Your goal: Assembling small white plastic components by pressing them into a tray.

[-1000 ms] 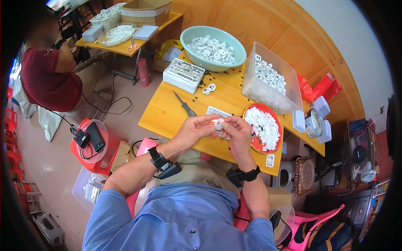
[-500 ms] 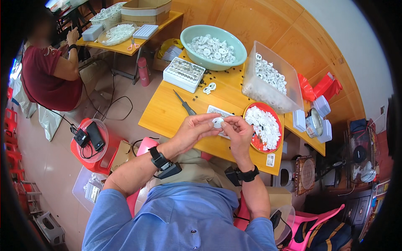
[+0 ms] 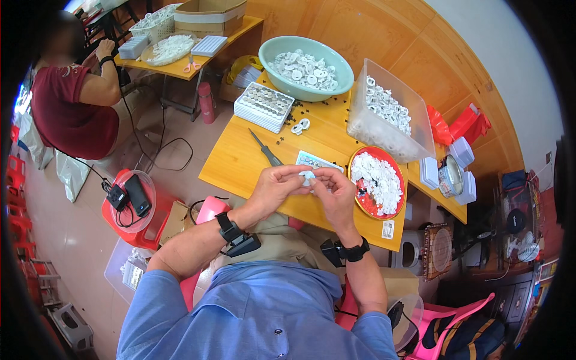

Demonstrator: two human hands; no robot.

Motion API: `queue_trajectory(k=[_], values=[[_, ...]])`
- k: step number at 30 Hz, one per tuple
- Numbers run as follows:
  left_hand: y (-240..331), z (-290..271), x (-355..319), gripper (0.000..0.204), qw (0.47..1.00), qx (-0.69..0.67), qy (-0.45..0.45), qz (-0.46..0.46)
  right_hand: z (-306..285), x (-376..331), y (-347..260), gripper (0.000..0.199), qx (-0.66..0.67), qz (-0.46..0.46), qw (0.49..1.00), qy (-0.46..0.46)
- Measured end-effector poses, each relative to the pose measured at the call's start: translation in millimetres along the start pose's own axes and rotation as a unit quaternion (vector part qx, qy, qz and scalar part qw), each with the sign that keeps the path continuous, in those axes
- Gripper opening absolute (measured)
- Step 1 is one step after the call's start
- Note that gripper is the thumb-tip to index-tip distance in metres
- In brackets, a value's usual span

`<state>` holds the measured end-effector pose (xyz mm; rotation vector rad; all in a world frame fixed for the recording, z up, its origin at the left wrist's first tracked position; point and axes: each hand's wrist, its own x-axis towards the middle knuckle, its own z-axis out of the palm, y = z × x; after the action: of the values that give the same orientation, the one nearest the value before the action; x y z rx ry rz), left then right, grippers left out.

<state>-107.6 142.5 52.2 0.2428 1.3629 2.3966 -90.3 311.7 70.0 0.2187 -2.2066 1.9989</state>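
Note:
Between my fingertips is a small round white plastic part (image 3: 307, 176), pinched from both sides over the near edge of the wooden table. My left hand (image 3: 277, 185) closes on its left side, and my right hand (image 3: 336, 191) grips it from the right; fingers hide much of it. Just beyond lies a white tray (image 3: 318, 161) holding small round pieces, partly covered by my hands. A red plate (image 3: 358, 198) heaped with small white pieces (image 3: 379, 183) sits right of my right hand. A dark-handled screwdriver (image 3: 265, 147) rests beyond my left hand.
Farther back stand a stack of white trays (image 3: 263, 107), a pale green basin (image 3: 268, 62) of round white parts and a clear bin (image 3: 384, 139). White parts (image 3: 300, 126) and tiny black bits lie on the table (image 3: 231, 165). A person in a dark red shirt (image 3: 72, 114) sits at left.
The white part has turned between my fingers, and my right hand has shifted slightly left. At left, the other person's raised arm has moved a little.

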Motion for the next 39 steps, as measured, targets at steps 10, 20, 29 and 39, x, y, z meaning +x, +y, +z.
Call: queue_trajectory(k=[10, 20, 29, 39], values=[[1.0, 6.0, -1.8, 0.032, 0.998, -0.062, 0.014, 0.019, 11.5, -4.8, -8.1, 0.015, -0.218, -0.159, 0.961, 0.063], [-2.1, 4.6, -4.8, 0.032, 0.998, -0.021, 0.058, -0.008, 14.7, -1.8, 2.2, 0.015, -0.317, -0.339, 0.885, 0.041], [-2.3, 2.9, -3.0, 0.035, 0.999, 0.001, 0.043, -0.013, 12.4, -3.1, 1.4, 0.014, -0.294, -0.305, 0.905, 0.047], [-4.4, -3.6, 5.7, 0.027, 0.988, -0.113, 0.103, -0.001, -22.0, 20.6, -13.7, 0.014, -0.045, 0.049, 0.998, 0.009]])
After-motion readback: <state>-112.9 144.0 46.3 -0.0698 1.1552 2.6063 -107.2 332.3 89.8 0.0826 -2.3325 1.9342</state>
